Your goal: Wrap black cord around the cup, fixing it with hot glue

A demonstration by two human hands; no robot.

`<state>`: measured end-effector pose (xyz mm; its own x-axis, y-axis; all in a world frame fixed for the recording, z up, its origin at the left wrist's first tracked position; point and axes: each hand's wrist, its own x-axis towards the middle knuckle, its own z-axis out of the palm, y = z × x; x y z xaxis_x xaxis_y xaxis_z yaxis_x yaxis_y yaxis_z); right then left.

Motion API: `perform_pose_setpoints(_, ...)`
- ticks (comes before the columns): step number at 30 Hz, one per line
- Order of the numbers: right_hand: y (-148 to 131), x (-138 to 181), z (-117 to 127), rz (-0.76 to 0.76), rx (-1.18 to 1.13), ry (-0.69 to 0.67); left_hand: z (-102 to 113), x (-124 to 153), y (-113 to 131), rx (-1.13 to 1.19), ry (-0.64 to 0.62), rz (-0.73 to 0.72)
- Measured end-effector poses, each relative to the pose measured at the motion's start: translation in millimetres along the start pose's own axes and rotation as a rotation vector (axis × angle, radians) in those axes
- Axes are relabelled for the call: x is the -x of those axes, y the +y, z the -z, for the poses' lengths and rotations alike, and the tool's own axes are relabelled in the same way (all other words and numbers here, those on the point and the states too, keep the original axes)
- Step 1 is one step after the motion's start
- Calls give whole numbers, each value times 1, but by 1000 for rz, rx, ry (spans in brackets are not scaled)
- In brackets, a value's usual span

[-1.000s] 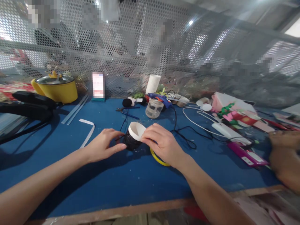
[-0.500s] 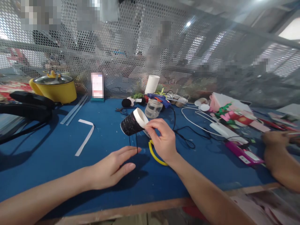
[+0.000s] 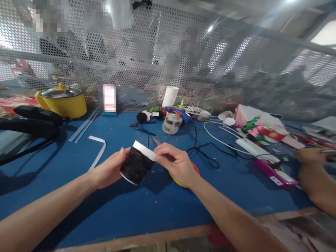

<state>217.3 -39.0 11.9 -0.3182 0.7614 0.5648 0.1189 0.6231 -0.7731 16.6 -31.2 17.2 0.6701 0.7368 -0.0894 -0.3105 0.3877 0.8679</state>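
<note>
A paper cup wrapped in black yarn (image 3: 136,163), with a white rim, is held tilted just above the blue table (image 3: 78,196). My left hand (image 3: 109,171) grips its side from the left, fingers curled behind it. My right hand (image 3: 175,162) pinches the white rim from the right. A thin black thread (image 3: 148,140) rises from the cup toward the back. Under my right hand lies a yellow ring with a red part (image 3: 193,171).
A yellow pot (image 3: 63,101) and a black tool (image 3: 34,120) stand at the left. A clear jar (image 3: 172,123), a blue glue gun (image 3: 178,112), cables and a white paper strip (image 3: 97,150) lie behind. Another person's hand (image 3: 312,164) is at the right, beside a pink case (image 3: 275,173).
My left hand rose from lying flat on the table and took hold of the cup's side. The cup came down and nearer, turned so its bottom faces me.
</note>
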Motion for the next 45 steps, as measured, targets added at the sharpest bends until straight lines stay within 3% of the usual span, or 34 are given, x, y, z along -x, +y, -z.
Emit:
perform_pose_setpoints(2,-2,-3,2,-49,-11,-31,0,2,-1,-47,-60,40)
perform_pose_setpoints(5,2,-15,6,-180,-76,-32,-3,3,-3,-105,-28,49)
perform_pose_setpoints(7,12,-28,8,-378,-146,73,-5,2,-3,-142,23,3)
perform_pose_setpoints(9,28,-42,7,-685,-233,152,-6,1,-3,-178,62,-41)
perform_pose_setpoints(11,44,-55,1,-823,-291,86,-7,0,-2,-195,93,-79)
perform_pose_setpoints(13,54,-64,-8,-869,-362,2,-7,0,-2,-189,117,-111)
perform_pose_setpoints(16,56,-73,-20,-807,-494,-8,-6,0,-4,-149,177,-132)
perform_pose_setpoints(19,46,-77,-21,-621,-572,143,-6,-1,-5,-91,274,-119)
perform_pose_setpoints(24,21,-71,3,-323,-548,394,-8,-4,-6,-74,363,-87)
perform_pose_setpoints(29,3,-52,26,-276,-498,482,-9,-9,-7,-118,451,-114)
perform_pose_setpoints(31,1,-40,30,-333,-420,410,-6,-10,-8,-163,509,-148)
perform_pose_setpoints(33,0,-29,30,-438,-197,157,-3,-11,-9,-235,560,-195)
perform_pose_setpoints(35,1,-20,27,-486,169,-105,1,-12,-10,-303,579,-220)
perform_pose_setpoints(36,2,-18,23,-463,348,-166,2,-12,-12,-322,575,-222)
perform_pose_setpoints(38,4,-14,13,-340,549,-154,3,-11,-15,-333,544,-223)
perform_pose_setpoints(41,6,-13,-3,-193,441,-161,2,-10,-20,-361,464,-231)
perform_pose_setpoints(45,5,-10,-13,-291,212,-222,0,-8,-21,-460,369,-240)
